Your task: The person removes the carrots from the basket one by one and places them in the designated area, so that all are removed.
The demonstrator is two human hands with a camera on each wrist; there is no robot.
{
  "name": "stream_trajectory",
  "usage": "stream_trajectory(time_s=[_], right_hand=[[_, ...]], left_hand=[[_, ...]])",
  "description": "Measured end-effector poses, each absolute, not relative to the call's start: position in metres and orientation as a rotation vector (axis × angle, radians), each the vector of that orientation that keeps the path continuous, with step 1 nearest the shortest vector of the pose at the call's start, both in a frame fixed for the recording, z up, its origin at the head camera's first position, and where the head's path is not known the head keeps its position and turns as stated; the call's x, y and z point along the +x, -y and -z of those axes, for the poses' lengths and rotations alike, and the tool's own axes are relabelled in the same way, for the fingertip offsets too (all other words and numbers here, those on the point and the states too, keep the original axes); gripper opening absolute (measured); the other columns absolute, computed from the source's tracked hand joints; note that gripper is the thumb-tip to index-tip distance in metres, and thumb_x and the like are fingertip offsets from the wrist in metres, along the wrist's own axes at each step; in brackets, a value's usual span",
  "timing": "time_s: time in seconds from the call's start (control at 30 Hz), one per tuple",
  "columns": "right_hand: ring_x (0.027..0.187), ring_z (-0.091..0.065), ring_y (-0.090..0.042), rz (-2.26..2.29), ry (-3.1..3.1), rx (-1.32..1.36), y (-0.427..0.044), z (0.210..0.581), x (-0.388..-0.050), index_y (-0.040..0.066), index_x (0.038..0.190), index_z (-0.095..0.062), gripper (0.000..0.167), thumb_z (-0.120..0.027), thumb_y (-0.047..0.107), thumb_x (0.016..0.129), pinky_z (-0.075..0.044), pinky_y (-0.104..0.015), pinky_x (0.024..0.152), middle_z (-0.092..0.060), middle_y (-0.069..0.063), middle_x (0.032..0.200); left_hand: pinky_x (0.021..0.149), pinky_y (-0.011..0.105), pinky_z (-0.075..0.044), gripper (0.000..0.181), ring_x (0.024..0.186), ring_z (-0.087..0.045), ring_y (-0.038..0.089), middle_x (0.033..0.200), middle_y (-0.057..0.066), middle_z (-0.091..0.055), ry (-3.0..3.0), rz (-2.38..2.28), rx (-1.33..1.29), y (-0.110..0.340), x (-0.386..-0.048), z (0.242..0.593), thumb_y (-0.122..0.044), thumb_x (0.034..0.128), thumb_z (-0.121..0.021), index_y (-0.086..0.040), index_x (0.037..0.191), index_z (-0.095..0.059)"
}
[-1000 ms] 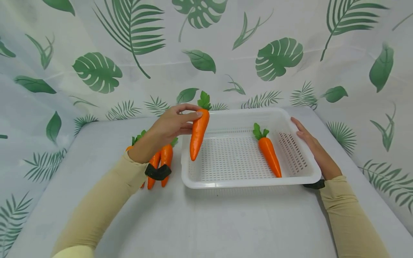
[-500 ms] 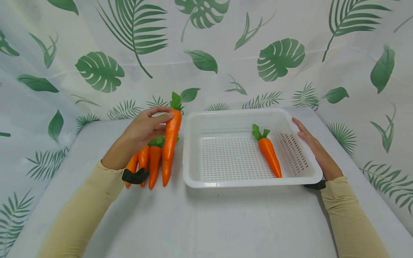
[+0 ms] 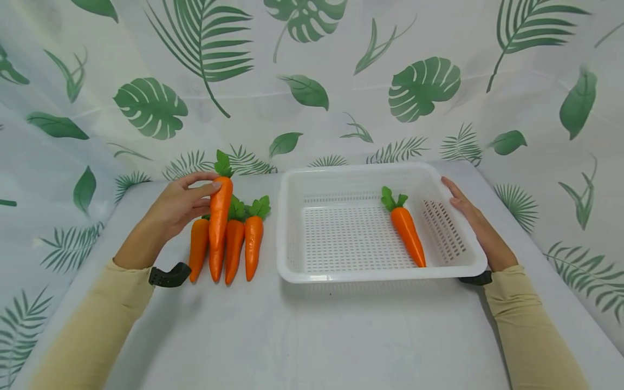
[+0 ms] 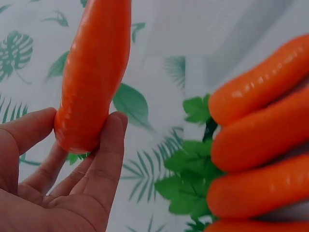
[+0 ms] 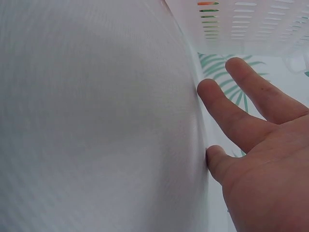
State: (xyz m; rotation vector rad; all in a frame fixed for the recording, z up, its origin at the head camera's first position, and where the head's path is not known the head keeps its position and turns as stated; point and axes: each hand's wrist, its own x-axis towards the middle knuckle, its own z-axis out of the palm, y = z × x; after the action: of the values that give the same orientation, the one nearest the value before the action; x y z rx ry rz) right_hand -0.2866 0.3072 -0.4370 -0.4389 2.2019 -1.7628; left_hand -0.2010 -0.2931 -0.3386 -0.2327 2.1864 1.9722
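Observation:
My left hand (image 3: 177, 208) pinches a carrot (image 3: 221, 230) near its leafy top, tip pointing down, in front of the row on the table. In the left wrist view, the thumb and fingers hold this orange carrot (image 4: 96, 72) by its thick end. Beside it lie several carrots (image 3: 253, 246) side by side, green tops away from me; the held one partly covers the row. One more carrot (image 3: 408, 236) lies in the white basket (image 3: 380, 277). At the basket's right side is my right hand (image 3: 470, 222); its fingers (image 5: 236, 121) are extended in the right wrist view.
A white-covered table (image 3: 341, 336) extends in front of the basket. Behind it hangs a white cloth (image 3: 341, 92) printed with green leaves. The basket has raised, slotted walls and stands right of the carrot row.
My left hand has carried the carrot leftward from above the basket's left edge, past the row's right end, to the row's left part. My right hand stays by the basket.

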Motion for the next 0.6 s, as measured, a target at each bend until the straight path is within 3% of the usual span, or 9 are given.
stream_trajectory(time_s=[0.27, 0.47, 0.6], right_hand=[[0.115, -0.049, 0.002, 1.736, -2.221, -0.423, -0.307, 0.437, -0.285, 0.026, 0.171, 0.012, 0.067, -0.025, 0.039, 0.117, -0.054, -0.015, 0.088, 0.001, -0.039, 0.169], [0.114, -0.048, 0.0, 1.709, -2.284, -0.43, -0.306, 0.438, -0.284, 0.027, 0.172, 0.009, 0.068, -0.026, 0.042, 0.116, -0.053, -0.015, 0.086, -0.003, -0.039, 0.169], [0.113, -0.052, 0.003, 1.714, -2.27, -0.445, -0.307, 0.438, -0.285, 0.028, 0.172, 0.009, 0.067, -0.025, 0.041, 0.116, -0.055, -0.017, 0.086, -0.005, -0.04, 0.168]], left_hand=[[0.087, 0.023, -0.06, 0.041, 0.096, -0.072, 0.013, 0.112, -0.009, -0.071, -2.245, -1.942, -0.298, 0.333, -0.194, 0.36, -0.032, 0.1056, -0.072, -0.015, 0.139, -0.056], [0.087, 0.021, -0.06, 0.061, 0.097, -0.07, 0.01, 0.113, -0.011, -0.066, -2.31, -1.843, -0.376, 0.361, -0.186, 0.378, -0.037, 0.1075, -0.067, -0.007, 0.155, -0.043], [0.085, 0.02, -0.06, 0.066, 0.095, -0.068, 0.009, 0.115, -0.008, -0.063, -2.324, -1.806, -0.436, 0.378, -0.181, 0.391, -0.037, 0.1083, -0.066, -0.004, 0.158, -0.039]])
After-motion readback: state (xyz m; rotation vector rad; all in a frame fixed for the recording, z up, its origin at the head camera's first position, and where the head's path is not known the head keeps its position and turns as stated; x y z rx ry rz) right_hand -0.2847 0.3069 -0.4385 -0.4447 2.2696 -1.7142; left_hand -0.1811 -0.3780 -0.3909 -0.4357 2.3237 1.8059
